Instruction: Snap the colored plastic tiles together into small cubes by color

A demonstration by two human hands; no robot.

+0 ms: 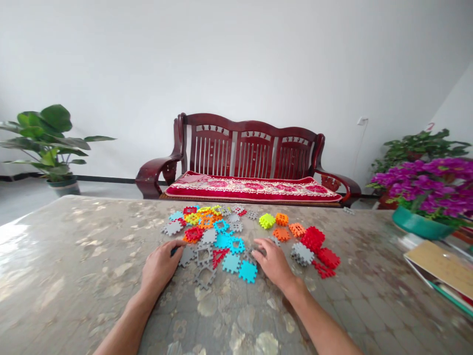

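Observation:
Many interlocking puzzle tiles with notched edges lie in a loose pile on the table between my hands. My left hand (162,264) rests at the pile's left side, thumb and forefinger slightly apart, beside a grey tile (186,256). A bit of dark blue shows in the gap between those fingers. On the other side, my right hand (272,261) is open, its fingers spread next to a bright blue tile (248,271) and partly over grey tiles. Nearby lie a red triangular frame tile (219,257), a pale teal tile (231,263) and a grey frame tile (205,277).
Right of my right hand are red tile stacks (313,239), a grey stack (302,253), orange tiles (282,234) and a lime stack (266,221). A teal flower pot (421,224) and a cardboard-topped stack (443,266) stand at the table's right. Behind is a wooden bench (254,125).

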